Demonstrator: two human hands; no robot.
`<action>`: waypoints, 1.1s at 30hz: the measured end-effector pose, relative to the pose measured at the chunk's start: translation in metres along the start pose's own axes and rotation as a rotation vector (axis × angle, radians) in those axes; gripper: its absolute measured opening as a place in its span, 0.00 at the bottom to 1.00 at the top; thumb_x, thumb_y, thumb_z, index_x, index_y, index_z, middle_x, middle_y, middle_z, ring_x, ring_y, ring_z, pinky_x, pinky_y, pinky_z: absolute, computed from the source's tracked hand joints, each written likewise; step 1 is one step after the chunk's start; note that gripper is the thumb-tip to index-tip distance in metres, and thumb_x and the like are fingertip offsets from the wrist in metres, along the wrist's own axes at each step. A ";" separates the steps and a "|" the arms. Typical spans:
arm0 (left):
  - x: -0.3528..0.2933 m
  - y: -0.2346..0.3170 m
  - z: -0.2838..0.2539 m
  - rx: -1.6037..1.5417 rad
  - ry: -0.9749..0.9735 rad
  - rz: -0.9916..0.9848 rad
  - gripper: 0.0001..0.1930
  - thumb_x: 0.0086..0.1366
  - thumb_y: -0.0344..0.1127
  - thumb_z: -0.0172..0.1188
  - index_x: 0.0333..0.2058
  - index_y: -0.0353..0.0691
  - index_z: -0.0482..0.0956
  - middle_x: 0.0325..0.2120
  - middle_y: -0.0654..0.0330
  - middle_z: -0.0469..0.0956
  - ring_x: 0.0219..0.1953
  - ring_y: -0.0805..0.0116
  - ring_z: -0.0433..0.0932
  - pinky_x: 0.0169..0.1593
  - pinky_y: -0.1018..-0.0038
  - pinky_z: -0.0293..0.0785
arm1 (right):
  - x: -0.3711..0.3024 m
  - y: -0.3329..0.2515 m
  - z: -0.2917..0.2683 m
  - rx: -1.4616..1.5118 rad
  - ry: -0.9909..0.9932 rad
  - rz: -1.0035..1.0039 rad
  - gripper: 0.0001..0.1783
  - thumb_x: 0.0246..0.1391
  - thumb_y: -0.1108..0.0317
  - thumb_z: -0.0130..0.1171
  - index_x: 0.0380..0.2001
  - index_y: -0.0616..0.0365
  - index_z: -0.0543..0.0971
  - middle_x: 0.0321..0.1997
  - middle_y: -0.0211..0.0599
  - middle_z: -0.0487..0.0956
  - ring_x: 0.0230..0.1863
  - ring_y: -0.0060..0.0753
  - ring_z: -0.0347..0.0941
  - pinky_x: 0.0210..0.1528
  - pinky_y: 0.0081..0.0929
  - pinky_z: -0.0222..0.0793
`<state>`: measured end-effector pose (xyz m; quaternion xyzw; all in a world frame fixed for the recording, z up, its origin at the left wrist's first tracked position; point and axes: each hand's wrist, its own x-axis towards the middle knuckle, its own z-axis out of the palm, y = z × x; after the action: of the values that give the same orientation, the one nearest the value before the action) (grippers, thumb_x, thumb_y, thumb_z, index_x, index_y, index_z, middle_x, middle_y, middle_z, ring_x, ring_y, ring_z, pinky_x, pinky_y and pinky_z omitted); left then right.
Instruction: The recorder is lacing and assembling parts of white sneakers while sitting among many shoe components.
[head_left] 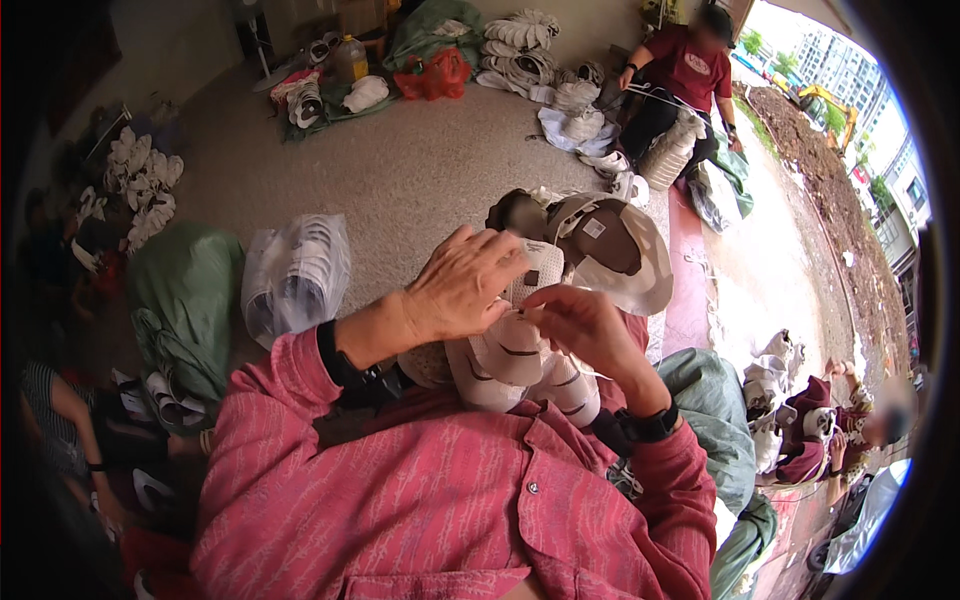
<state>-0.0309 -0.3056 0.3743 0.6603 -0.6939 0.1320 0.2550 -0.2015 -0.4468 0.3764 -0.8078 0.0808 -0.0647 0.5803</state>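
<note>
Over my lap lies a bundle of off-white shoe uppers point(510, 352) with thin dark bands. My left hand point(465, 285) bends over the top of it, thumb and fingers closed on the perforated edge of one upper. Close beside it my right hand point(588, 328) is pinched at that same edge; whatever sits between its fingertips is too small to make out. Just beyond my hands rests another pale upper point(640, 262) with a dark brown lining and a small white label.
Green sacks point(190, 300) and a clear plastic bag of stacked uppers point(298, 275) stand at my left. A grey-green sack point(708, 415) is at my right. Other people work nearby, one seated far right point(690, 75). Heaps of uppers point(520, 50) and a red bag point(435, 75) lie farther back.
</note>
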 end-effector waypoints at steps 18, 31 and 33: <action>0.026 -0.056 -0.003 -0.466 -0.650 0.148 0.17 0.46 0.36 0.67 0.35 0.37 0.76 0.38 0.57 0.73 0.36 0.60 0.77 0.39 0.66 0.74 | 0.044 -0.021 -0.007 0.158 0.029 0.157 0.16 0.68 0.65 0.47 0.41 0.69 0.78 0.31 0.38 0.80 0.28 0.26 0.79 0.27 0.20 0.74; 0.005 -0.050 0.004 -0.605 -0.367 0.136 0.10 0.47 0.29 0.66 0.27 0.38 0.75 0.30 0.61 0.72 0.31 0.65 0.75 0.35 0.71 0.72 | 0.073 -0.021 -0.019 -0.313 -0.462 0.204 0.10 0.62 0.66 0.54 0.41 0.54 0.83 0.21 0.26 0.79 0.18 0.16 0.75 0.16 0.14 0.64; 0.002 -0.049 0.008 -0.590 -0.334 0.124 0.09 0.46 0.28 0.66 0.27 0.38 0.74 0.30 0.61 0.71 0.31 0.65 0.74 0.34 0.71 0.71 | 0.076 -0.023 -0.019 -0.328 -0.484 0.244 0.10 0.62 0.66 0.55 0.40 0.54 0.83 0.21 0.27 0.79 0.18 0.17 0.76 0.15 0.14 0.63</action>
<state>0.0160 -0.3158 0.3614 0.5273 -0.7731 -0.1692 0.3093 -0.1297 -0.4733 0.4053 -0.8669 0.0462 0.2132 0.4482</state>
